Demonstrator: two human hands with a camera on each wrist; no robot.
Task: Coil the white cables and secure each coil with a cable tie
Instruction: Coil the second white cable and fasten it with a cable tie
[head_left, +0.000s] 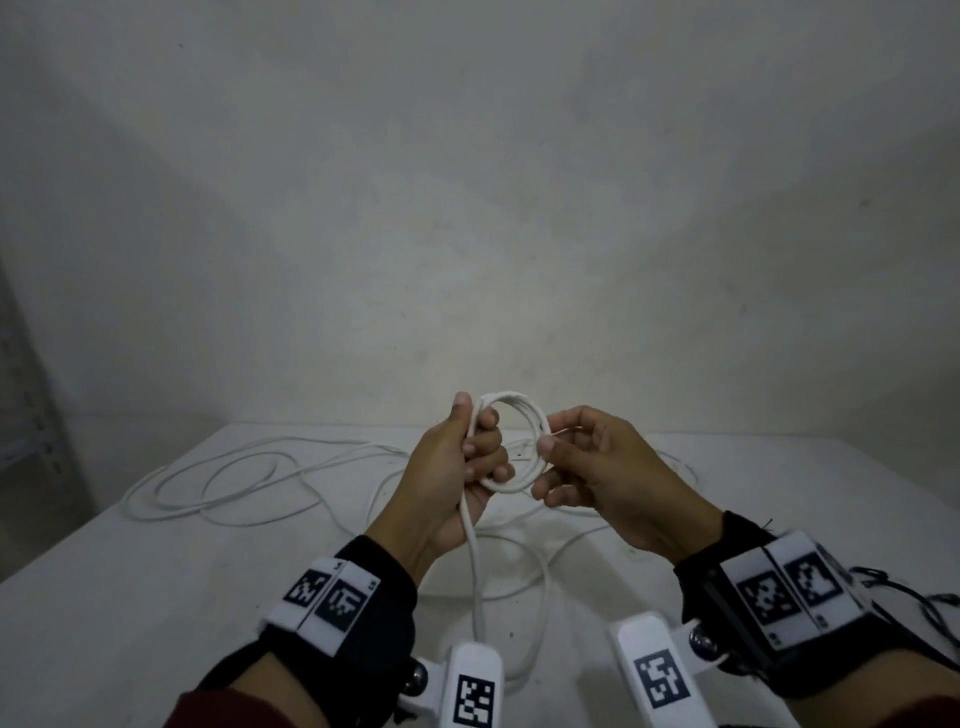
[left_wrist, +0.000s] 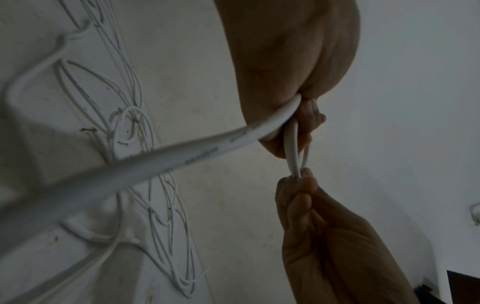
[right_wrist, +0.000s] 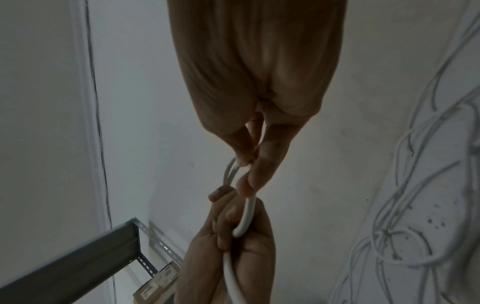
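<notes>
Above table (head_left: 156, 597), both hands gripping coil (head_left: 514, 441).

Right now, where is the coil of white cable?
In the head view the coil is held up above the table, centre frame, between the left hand and right hand.

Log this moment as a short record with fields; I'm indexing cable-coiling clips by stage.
stage: coil being wound, no tie seen on it
coil: small white ring of several turns, held up above the table
left hand: grips the coil's left side, thumb on top
right hand: pinches the coil's right side
cable tail: hangs from the left hand down to the table
loose cables: white loops lying on the table behind the hands
</notes>
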